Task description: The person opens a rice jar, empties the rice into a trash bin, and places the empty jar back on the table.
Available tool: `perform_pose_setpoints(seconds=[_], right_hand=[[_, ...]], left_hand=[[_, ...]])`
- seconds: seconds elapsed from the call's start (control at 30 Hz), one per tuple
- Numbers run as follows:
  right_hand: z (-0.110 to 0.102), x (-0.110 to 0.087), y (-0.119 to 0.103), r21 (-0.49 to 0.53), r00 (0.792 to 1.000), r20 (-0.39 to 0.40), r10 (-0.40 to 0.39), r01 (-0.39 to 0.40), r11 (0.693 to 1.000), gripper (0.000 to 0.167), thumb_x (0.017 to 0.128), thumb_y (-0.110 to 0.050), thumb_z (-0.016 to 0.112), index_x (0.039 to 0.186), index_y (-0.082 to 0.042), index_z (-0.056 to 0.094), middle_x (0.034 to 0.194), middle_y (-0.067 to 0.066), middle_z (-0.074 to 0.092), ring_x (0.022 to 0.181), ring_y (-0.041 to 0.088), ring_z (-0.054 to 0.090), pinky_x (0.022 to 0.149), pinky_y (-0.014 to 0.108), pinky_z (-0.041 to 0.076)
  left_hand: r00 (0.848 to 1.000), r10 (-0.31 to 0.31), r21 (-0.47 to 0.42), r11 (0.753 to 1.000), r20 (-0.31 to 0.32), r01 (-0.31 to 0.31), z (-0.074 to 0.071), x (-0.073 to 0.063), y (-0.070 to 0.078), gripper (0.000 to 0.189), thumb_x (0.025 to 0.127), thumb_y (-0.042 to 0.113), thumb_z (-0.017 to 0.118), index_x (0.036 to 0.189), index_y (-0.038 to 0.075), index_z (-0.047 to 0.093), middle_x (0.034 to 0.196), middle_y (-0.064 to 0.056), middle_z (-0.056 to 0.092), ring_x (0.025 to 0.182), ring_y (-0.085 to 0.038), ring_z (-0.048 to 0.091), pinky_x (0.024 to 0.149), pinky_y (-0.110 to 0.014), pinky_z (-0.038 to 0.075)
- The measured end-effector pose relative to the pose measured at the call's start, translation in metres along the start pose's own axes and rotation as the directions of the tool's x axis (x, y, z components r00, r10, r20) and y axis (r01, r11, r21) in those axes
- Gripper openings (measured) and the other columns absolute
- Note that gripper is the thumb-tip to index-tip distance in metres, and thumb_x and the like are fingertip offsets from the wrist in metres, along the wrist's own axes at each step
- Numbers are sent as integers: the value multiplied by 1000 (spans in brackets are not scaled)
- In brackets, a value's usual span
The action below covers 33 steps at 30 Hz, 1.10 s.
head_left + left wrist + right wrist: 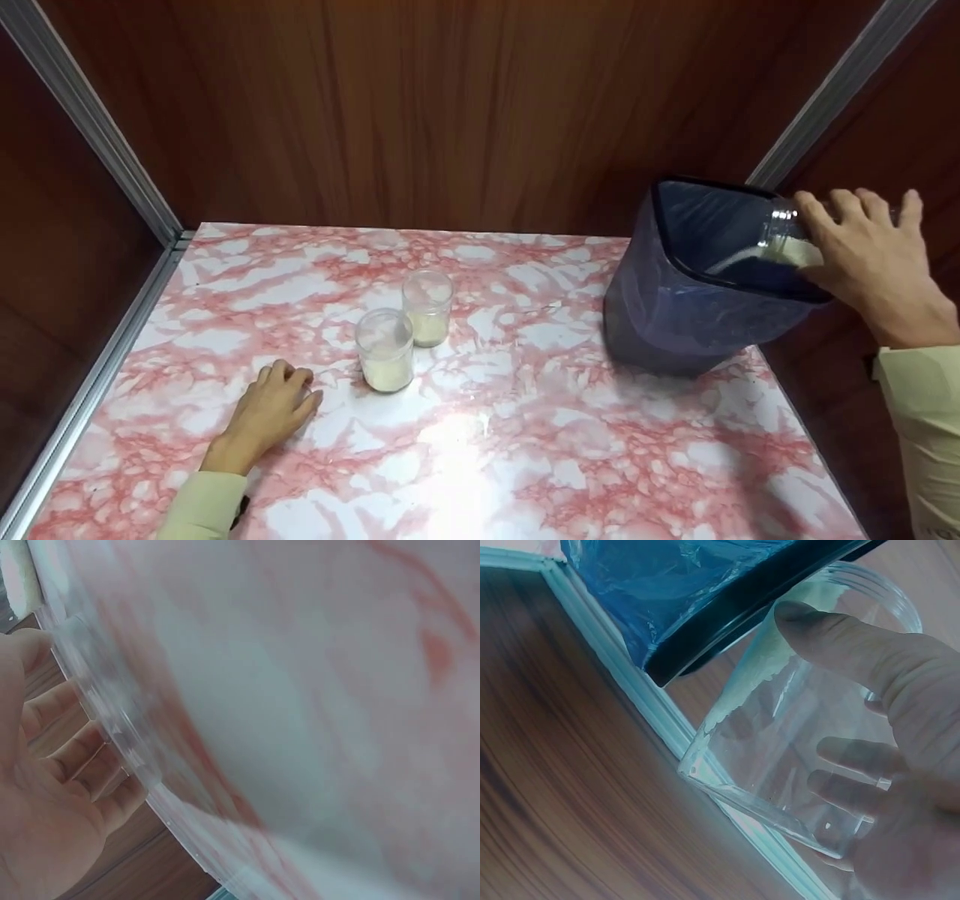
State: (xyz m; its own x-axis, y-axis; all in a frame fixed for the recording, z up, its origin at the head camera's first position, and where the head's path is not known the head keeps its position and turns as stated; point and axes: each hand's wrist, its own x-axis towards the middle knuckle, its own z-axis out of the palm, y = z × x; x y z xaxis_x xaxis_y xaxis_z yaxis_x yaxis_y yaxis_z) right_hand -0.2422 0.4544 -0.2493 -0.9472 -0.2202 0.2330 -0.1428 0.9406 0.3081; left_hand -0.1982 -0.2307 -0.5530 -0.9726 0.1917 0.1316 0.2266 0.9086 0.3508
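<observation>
My right hand (862, 247) grips a clear jar (757, 735), thumb on one side and fingers round the other. The jar is tilted with its mouth over the bin (675, 315), and pale grainy stuff (796, 253) lies along its lower side and streams out over the rim. My left hand (270, 405) rests low over the table, fingers loosely bent, holding nothing. To its right stand two upright clear jars, a nearer one (385, 360) and a farther one (428, 311), each partly filled with pale grains.
A bluish plastic bag (675, 585) lines the bin, its top held by a black rim (712, 622). The red-and-white marbled table (570, 450) is walled by dark wood panels (420, 112) with metal strips (97, 112) at the corners.
</observation>
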Motion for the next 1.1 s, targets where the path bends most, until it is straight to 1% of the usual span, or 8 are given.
perform_pose_setpoints(seconds=[0.13,0.43,0.57,0.7,0.97,1.1], right_hand=[[-1,1,-2,-6,1000,3,-4,4,1000,101,68,-16,84,149,-9,25,136,37,36,125,59,29,107,79,5],[-3,4,-6,-2,999,-37,-31,31,1000,96,66,-12,84,145,-6,29,131,39,39,122,61,30,108,76,10],[-5,4,-6,-10,999,-35,-27,27,1000,96,66,-14,84,144,-6,30,130,38,39,121,61,31,107,77,12],[-8,3,-7,-22,999,-28,-23,23,999,95,65,-14,84,143,-7,31,130,38,39,121,61,31,106,77,12],[-10,3,-11,-62,997,-67,-32,28,998,93,62,-12,83,141,-6,34,125,37,41,119,60,32,102,78,16],[-12,2,-12,-70,997,-69,-31,26,997,91,63,-12,83,140,-6,35,124,37,41,118,60,33,100,77,18]], left_hand=[[1000,6,4,1000,-8,-6,0,-1,-1,28,95,34,61,109,9,63,105,-14,51,96,-33,51,76,-53,45],[1000,0,-8,1000,-11,-1,-2,-1,-3,27,95,33,62,108,10,63,102,-12,51,93,-31,51,76,-51,45],[1000,2,-11,1000,-9,-2,-2,1,-1,27,95,33,62,108,10,64,103,-12,52,94,-32,52,76,-51,45],[1000,10,-13,1000,-22,-10,-1,0,-1,27,95,32,63,108,9,64,102,-13,52,93,-31,52,75,-51,44],[999,20,-5,1000,-47,-20,1,-2,0,26,95,32,62,107,9,63,102,-13,51,94,-33,51,76,-53,45],[999,13,-1,1000,-38,-13,1,-1,0,27,95,33,61,108,9,63,103,-13,51,94,-32,50,77,-53,45]])
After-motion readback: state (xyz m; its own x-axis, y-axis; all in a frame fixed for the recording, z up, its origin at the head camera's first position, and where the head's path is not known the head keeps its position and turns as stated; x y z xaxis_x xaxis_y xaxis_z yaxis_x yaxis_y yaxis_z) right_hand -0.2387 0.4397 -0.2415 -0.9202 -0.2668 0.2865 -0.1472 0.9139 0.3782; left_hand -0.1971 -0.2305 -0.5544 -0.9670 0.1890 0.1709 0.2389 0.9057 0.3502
